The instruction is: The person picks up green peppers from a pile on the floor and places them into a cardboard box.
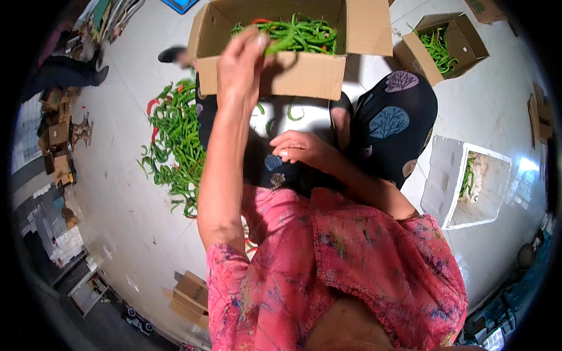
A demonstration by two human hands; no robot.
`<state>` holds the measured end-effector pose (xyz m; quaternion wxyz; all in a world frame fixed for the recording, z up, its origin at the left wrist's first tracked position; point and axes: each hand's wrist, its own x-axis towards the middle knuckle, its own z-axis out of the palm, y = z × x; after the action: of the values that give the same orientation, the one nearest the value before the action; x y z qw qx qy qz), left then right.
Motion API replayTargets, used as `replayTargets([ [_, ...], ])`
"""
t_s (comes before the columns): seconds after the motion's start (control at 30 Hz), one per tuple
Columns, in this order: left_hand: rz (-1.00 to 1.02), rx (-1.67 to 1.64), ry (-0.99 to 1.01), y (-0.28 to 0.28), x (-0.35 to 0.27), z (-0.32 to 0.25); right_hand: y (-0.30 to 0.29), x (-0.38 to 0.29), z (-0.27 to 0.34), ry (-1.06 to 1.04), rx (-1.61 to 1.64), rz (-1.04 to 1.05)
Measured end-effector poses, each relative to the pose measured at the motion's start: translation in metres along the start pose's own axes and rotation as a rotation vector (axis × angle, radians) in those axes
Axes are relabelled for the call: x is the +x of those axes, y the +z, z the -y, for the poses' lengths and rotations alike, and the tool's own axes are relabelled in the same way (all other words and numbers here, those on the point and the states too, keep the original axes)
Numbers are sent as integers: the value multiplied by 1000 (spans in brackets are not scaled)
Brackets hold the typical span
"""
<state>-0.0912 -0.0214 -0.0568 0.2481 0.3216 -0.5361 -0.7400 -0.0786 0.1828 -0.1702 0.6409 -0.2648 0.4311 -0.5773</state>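
My left hand [243, 61] is raised over the near wall of a cardboard box [303, 77] in front of me. A bright green chili pepper [281, 43] is pinched at its fingertips, slightly blurred. Inside the box lies a heap of long green chili peppers [311, 37] with a few red bits among them. My right hand [303, 147] hovers above my lap, its fingers loosely bent and a little apart, with nothing in them. Between my legs, a few loose peppers [296, 113] lie on the pale floor.
A large pile of green and red peppers [178, 140] spreads on the floor at left. To the right are another cardboard box [421, 66] of peppers and a white foam box [448, 184] with some inside. An open carton [191, 294] stands lower left. Someone's leg [70, 74] shows far left.
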Motion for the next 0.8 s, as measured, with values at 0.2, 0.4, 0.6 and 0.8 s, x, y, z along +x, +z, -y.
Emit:
replayTargets([
  [0.2, -167, 14, 197, -15, -14, 23, -2, -7, -15, -68, -455, -26],
  [0.4, -100, 115, -153, -99, -87, 125, 2, -1, -31, -37, -529, -126],
  [0.6, 32, 746, -204, -122, -94, 267, 1, 6, -31, -15, -661, -110],
  [0.8, -206, 1339, -504, -119, -29, 296, -9, 9, -28, 41, -677, -158],
])
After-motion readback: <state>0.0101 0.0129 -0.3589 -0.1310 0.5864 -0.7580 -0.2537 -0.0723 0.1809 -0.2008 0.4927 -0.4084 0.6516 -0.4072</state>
